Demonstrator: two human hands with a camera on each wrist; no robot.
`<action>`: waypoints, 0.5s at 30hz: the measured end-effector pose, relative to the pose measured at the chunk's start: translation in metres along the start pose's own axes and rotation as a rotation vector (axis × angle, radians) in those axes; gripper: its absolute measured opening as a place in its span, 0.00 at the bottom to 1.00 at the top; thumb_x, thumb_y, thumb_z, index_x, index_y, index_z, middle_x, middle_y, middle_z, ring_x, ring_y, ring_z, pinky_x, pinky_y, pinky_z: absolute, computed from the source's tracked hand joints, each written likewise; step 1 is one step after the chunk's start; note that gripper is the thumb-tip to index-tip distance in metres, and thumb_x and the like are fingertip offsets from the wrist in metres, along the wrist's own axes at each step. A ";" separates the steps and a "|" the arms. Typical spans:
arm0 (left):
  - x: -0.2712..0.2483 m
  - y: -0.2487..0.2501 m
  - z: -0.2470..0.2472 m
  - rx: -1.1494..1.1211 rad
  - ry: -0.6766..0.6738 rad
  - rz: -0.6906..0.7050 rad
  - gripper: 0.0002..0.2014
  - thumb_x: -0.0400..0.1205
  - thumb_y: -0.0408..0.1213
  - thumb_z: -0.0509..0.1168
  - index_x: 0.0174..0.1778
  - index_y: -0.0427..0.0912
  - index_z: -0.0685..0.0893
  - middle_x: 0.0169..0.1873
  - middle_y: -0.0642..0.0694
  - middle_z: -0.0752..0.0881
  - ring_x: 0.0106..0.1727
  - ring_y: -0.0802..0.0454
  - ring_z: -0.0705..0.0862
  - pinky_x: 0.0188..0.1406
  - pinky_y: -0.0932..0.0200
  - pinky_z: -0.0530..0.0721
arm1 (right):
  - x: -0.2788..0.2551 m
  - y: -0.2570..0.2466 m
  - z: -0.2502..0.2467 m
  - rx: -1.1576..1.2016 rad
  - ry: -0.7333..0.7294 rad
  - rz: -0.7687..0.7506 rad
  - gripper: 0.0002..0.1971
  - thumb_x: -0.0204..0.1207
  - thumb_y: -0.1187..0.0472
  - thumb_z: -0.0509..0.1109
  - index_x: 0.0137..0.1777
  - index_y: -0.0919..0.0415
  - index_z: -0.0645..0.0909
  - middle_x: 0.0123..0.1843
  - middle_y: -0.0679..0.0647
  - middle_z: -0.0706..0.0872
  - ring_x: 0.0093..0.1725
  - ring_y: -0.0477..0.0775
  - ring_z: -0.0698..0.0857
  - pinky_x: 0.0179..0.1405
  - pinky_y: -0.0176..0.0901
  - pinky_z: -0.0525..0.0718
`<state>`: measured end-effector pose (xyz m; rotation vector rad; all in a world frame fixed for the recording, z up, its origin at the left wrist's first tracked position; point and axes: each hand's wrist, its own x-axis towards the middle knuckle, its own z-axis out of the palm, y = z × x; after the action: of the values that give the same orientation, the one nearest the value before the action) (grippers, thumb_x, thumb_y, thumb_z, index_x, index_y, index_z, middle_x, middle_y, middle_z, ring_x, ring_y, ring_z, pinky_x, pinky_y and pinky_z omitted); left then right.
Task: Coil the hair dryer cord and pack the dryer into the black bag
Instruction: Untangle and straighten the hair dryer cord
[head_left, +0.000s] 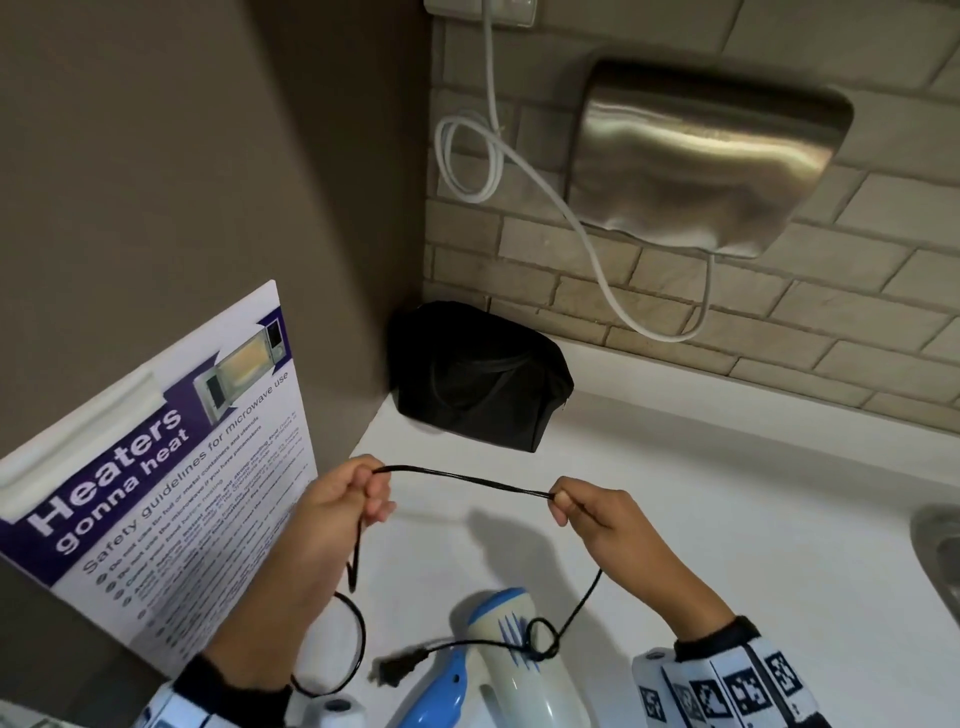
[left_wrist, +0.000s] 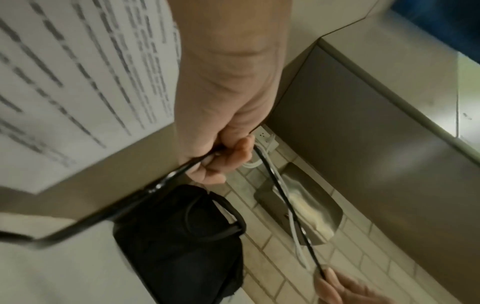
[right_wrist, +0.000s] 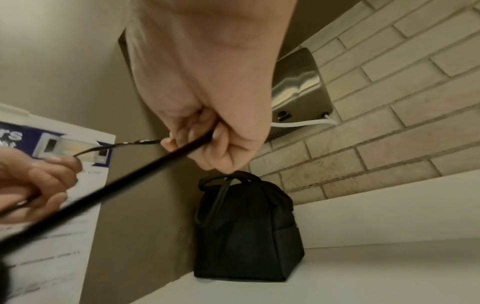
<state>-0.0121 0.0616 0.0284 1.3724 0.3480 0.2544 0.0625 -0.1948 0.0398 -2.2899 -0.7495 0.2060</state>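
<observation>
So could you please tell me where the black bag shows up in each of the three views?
Head: black bag stands centre, in the counter's back corner.
Left wrist: black bag lies low and centre, below the left hand.
Right wrist: black bag stands lower centre, under the right hand.
Shared landmark: steel hand dryer on the brick wall.

white counter (head_left: 727, 519); beige brick-tile wall (head_left: 831, 291); taupe side wall (head_left: 208, 156); steel wall-mounted dryer (head_left: 711, 156), white cable (head_left: 587, 244); microwave safety poster (head_left: 171, 493); possibly a sink edge (head_left: 940, 545).
</observation>
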 end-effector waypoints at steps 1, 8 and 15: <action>0.001 0.000 -0.006 -0.015 0.015 0.015 0.23 0.79 0.11 0.40 0.30 0.38 0.71 0.19 0.56 0.73 0.23 0.58 0.71 0.43 0.59 0.77 | 0.001 0.002 0.000 0.015 0.010 0.012 0.16 0.85 0.59 0.56 0.34 0.52 0.70 0.23 0.43 0.71 0.24 0.43 0.66 0.28 0.32 0.65; -0.006 -0.012 -0.009 0.606 -0.036 0.230 0.16 0.88 0.34 0.52 0.39 0.44 0.83 0.31 0.49 0.84 0.34 0.68 0.81 0.37 0.74 0.76 | 0.006 -0.001 -0.001 -0.009 0.125 0.048 0.17 0.83 0.65 0.57 0.32 0.51 0.70 0.21 0.43 0.70 0.22 0.44 0.65 0.24 0.32 0.64; -0.019 0.000 0.042 0.713 -0.248 0.326 0.09 0.86 0.43 0.55 0.45 0.48 0.80 0.30 0.55 0.78 0.32 0.63 0.77 0.31 0.65 0.74 | 0.004 -0.019 0.006 -0.150 0.114 -0.004 0.14 0.80 0.65 0.58 0.35 0.50 0.72 0.23 0.39 0.75 0.22 0.47 0.70 0.24 0.39 0.64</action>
<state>-0.0139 0.0162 0.0366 2.1446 -0.0096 0.2329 0.0550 -0.1774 0.0483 -2.4179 -0.7320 0.0172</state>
